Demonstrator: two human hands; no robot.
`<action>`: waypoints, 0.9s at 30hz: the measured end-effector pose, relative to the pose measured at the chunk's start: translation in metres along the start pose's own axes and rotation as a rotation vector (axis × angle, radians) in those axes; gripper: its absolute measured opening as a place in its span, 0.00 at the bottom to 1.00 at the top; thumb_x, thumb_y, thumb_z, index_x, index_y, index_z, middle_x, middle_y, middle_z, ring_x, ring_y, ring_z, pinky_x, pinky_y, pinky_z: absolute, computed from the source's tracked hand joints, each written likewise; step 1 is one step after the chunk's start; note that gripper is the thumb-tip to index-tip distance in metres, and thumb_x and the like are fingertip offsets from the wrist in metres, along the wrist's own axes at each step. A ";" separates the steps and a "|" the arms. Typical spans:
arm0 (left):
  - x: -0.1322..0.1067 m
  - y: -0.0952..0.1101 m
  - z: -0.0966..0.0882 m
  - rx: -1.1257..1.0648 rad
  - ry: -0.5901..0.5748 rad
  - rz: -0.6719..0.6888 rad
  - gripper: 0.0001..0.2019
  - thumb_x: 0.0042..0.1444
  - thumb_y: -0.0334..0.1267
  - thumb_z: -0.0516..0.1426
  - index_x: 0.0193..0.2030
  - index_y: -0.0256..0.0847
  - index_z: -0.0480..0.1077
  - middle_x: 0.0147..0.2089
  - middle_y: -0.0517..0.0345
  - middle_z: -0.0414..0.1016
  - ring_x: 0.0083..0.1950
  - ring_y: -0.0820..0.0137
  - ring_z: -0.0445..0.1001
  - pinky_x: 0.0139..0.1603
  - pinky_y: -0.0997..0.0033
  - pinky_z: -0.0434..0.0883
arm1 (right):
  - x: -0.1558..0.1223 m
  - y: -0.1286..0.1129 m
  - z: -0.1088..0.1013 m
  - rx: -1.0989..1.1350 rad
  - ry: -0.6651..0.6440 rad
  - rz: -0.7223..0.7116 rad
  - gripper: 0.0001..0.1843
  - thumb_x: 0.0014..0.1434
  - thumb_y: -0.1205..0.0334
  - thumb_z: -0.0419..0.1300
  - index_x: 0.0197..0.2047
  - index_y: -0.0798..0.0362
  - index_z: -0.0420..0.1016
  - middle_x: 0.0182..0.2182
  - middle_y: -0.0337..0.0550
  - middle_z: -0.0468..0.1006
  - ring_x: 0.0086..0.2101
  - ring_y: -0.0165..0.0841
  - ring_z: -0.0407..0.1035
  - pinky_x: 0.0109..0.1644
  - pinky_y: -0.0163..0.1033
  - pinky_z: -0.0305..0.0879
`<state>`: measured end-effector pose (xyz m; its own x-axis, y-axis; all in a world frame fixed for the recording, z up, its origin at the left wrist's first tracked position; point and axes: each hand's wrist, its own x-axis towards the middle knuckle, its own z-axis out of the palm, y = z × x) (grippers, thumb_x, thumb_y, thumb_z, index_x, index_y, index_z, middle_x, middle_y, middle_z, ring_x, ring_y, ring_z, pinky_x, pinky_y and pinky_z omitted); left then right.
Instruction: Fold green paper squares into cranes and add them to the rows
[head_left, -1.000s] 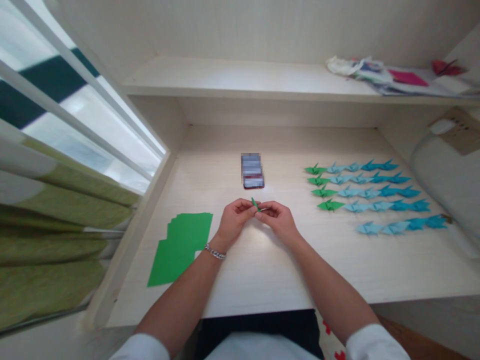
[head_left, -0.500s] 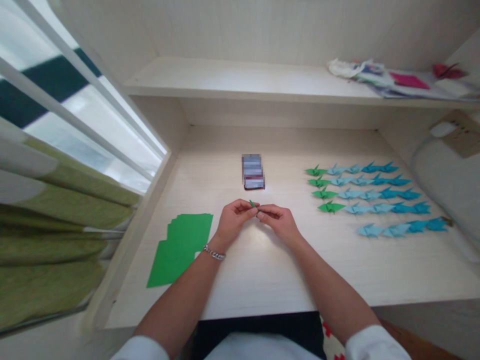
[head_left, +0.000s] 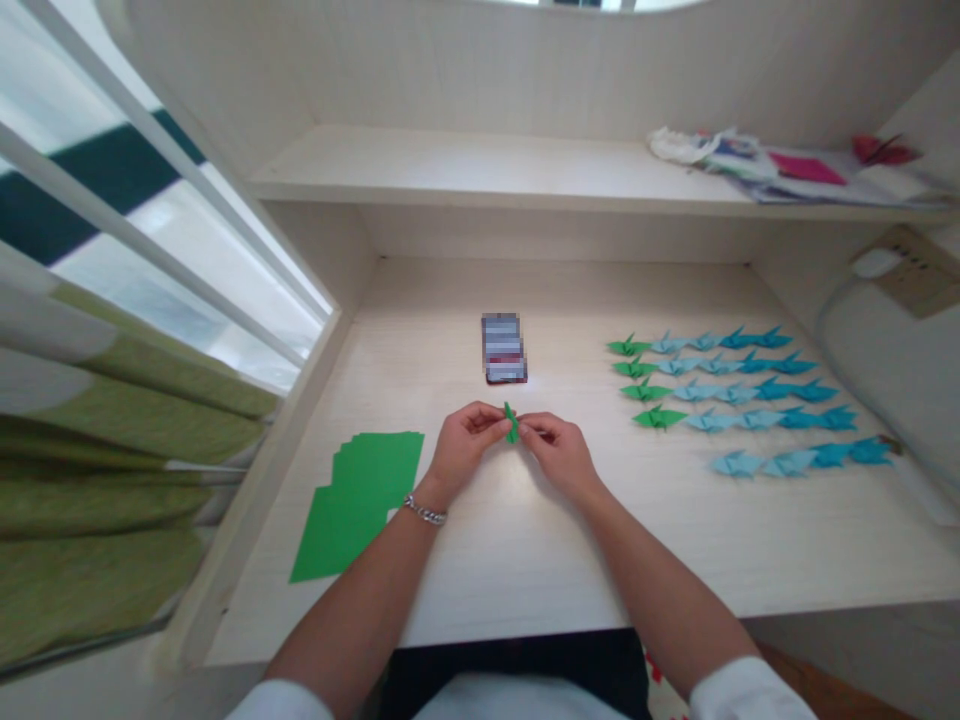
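A small folded piece of green paper (head_left: 511,424) is pinched between my two hands above the middle of the desk. My left hand (head_left: 472,438) grips its left side with thumb and fingers. On the other side, my right hand (head_left: 556,442) holds it with the fingertips closed. The paper is narrow and stands roughly upright; its finer folds are too small to make out. A stack of green paper sheets (head_left: 352,510) lies left of my left forearm. Green paper cranes (head_left: 658,418) sit at the left ends of rows of light and darker blue cranes (head_left: 817,417) on the right.
A phone (head_left: 505,348) with a blurred screen lies just beyond my hands. Above the desk (head_left: 525,590) runs a shelf (head_left: 465,160) bearing papers and a plastic bag (head_left: 679,146). A socket with a plugged-in cable (head_left: 877,262) is at the right; a curtain (head_left: 112,490) hangs left.
The folded green paper has turned more upright, and more of it shows between my fingers. My hands have parted slightly around it. The view has shifted a little.
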<state>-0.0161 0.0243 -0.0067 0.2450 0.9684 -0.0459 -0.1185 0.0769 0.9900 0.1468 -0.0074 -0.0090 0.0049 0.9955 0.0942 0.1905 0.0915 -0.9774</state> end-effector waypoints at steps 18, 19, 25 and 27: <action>-0.001 0.000 0.001 0.061 0.049 -0.020 0.12 0.42 0.37 0.66 0.33 0.36 0.72 0.36 0.53 0.78 0.36 0.69 0.76 0.44 0.65 0.73 | -0.002 0.000 0.006 -0.022 0.059 -0.008 0.10 0.58 0.58 0.56 0.38 0.52 0.77 0.39 0.44 0.78 0.38 0.35 0.71 0.43 0.39 0.68; -0.001 0.000 0.001 0.062 0.048 -0.022 0.12 0.42 0.37 0.66 0.33 0.36 0.72 0.36 0.53 0.78 0.36 0.69 0.76 0.44 0.65 0.73 | -0.002 0.001 0.006 -0.019 0.060 0.000 0.10 0.58 0.58 0.56 0.37 0.52 0.76 0.38 0.44 0.78 0.37 0.35 0.71 0.43 0.39 0.68; -0.001 0.001 0.001 0.071 0.039 0.000 0.12 0.42 0.38 0.66 0.33 0.36 0.72 0.35 0.53 0.78 0.36 0.68 0.76 0.43 0.65 0.73 | 0.000 0.007 0.007 0.032 0.035 0.045 0.11 0.57 0.56 0.56 0.37 0.53 0.76 0.36 0.44 0.79 0.34 0.34 0.71 0.40 0.39 0.68; -0.001 0.000 0.001 0.076 0.040 0.005 0.12 0.42 0.39 0.66 0.33 0.36 0.73 0.35 0.53 0.78 0.35 0.69 0.76 0.42 0.65 0.73 | 0.000 0.008 0.007 0.043 0.033 0.047 0.11 0.57 0.56 0.56 0.37 0.53 0.76 0.36 0.44 0.79 0.33 0.34 0.71 0.38 0.38 0.69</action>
<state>-0.0155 0.0232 -0.0062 0.2062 0.9775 -0.0446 -0.0464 0.0553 0.9974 0.1414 -0.0065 -0.0184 0.0452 0.9976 0.0532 0.1467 0.0461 -0.9881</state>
